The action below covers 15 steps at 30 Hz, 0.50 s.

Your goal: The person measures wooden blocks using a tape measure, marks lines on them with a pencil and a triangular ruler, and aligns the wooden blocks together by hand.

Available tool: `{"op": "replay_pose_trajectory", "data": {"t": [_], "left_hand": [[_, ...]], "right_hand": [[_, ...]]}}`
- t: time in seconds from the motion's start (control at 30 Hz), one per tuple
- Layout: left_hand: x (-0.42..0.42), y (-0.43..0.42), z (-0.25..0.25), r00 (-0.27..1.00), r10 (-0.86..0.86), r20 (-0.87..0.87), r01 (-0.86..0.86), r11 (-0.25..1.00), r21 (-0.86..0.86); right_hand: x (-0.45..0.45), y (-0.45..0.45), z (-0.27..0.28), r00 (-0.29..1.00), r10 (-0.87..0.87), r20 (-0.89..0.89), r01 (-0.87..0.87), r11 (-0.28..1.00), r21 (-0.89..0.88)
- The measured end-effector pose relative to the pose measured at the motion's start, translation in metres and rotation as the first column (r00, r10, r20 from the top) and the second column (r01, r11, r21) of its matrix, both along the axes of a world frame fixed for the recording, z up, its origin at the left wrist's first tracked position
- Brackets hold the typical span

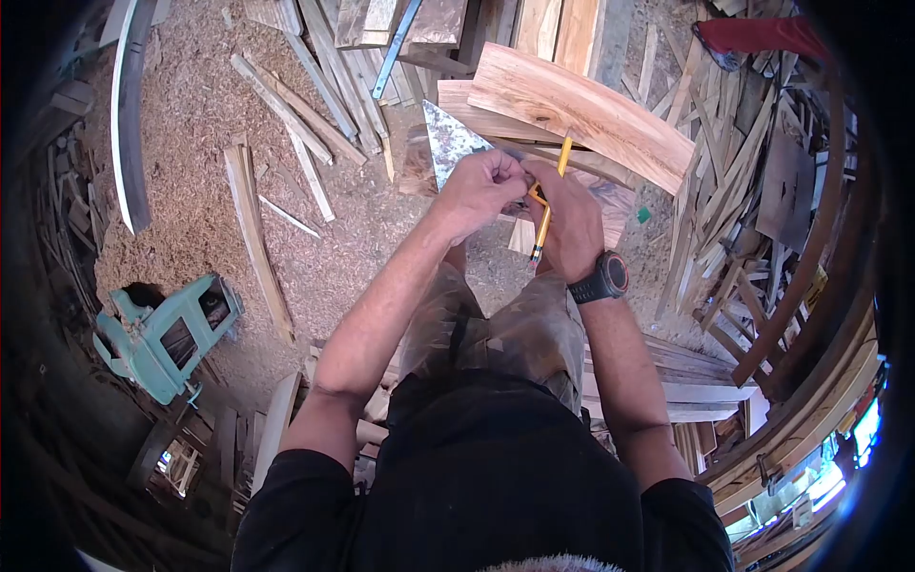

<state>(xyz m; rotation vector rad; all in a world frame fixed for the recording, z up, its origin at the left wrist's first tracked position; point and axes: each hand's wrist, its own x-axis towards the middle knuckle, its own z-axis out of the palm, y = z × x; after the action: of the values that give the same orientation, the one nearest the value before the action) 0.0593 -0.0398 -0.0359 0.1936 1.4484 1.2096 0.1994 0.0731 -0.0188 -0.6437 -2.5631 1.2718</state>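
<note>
In front of my body, my left hand [481,195] and my right hand [569,224] meet with their fingertips close together. A yellow pencil [566,157] slants through my right hand, which is closed on it. Between the hands shows a small yellow-and-black object [538,194], mostly hidden by fingers. My left fingers are pinched beside it; what they hold, if anything, is hidden. Just beyond lies a curved wooden board [581,110], resting over other boards. A white-speckled triangular sheet [450,143] is partly covered by my left hand.
A blue metal strip [396,52] lies on wood at the back. Wood strips [257,238] and sawdust cover the floor at left, near a green metal machine frame [172,334]. More offcuts [715,181] pile at right. Another person's red-clothed leg [762,35] enters at upper right.
</note>
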Motion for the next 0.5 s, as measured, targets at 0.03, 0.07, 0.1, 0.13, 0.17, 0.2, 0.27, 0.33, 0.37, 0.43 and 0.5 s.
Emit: {"op": "replay_pose_trajectory", "data": {"t": [0.03,0.07,0.1,0.13,0.17,0.2,0.27,0.33,0.37,0.43,0.5], "left_hand": [[-0.003,0.0,-0.001,0.998,-0.023,-0.065,0.021,0.999,-0.033],[-0.008,0.002,0.001,0.99,-0.049,-0.129,0.04,0.997,-0.067],[-0.016,0.004,0.005,0.991,-0.049,-0.127,0.041,0.997,-0.068],[-0.027,0.006,0.01,0.99,-0.026,-0.139,0.009,0.993,-0.118],[-0.039,0.007,0.012,0.988,-0.002,-0.154,-0.024,0.986,-0.166],[-0.049,0.007,0.012,0.988,0.0,-0.156,-0.026,0.986,-0.164],[-0.072,0.007,0.01,0.927,-0.002,-0.376,-0.086,0.972,-0.217],[-0.09,0.001,0.002,0.863,-0.021,-0.504,-0.078,0.982,-0.174],[-0.099,-0.001,-0.001,0.784,-0.033,-0.62,-0.064,0.989,-0.133],[-0.114,-0.006,-0.005,0.756,-0.055,-0.653,-0.056,0.987,-0.148],[-0.127,-0.012,-0.012,0.718,-0.1,-0.689,-0.035,0.983,-0.179]], "right_hand": [[-0.001,0.003,-0.003,0.999,0.03,-0.029,-0.029,0.999,0.044],[-0.001,0.007,-0.007,0.999,0.03,-0.029,-0.029,0.999,0.043],[0.002,0.013,-0.01,0.997,0.051,0.052,-0.055,0.996,0.076],[0.007,0.019,-0.013,0.989,0.068,0.132,-0.083,0.991,0.108],[0.012,0.026,-0.012,0.989,0.068,0.132,-0.082,0.991,0.109],[0.017,0.034,-0.01,0.981,0.041,0.192,-0.065,0.99,0.122],[0.03,0.052,-0.012,0.97,0.016,0.243,-0.051,0.989,0.138],[0.046,0.071,-0.016,0.971,0.044,0.237,-0.096,0.973,0.21],[0.051,0.078,-0.017,0.972,0.052,0.228,-0.101,0.972,0.211],[0.061,0.088,-0.012,0.954,0.051,0.294,-0.127,0.961,0.247],[0.066,0.095,-0.008,0.957,0.072,0.281,-0.151,0.95,0.272]]}}
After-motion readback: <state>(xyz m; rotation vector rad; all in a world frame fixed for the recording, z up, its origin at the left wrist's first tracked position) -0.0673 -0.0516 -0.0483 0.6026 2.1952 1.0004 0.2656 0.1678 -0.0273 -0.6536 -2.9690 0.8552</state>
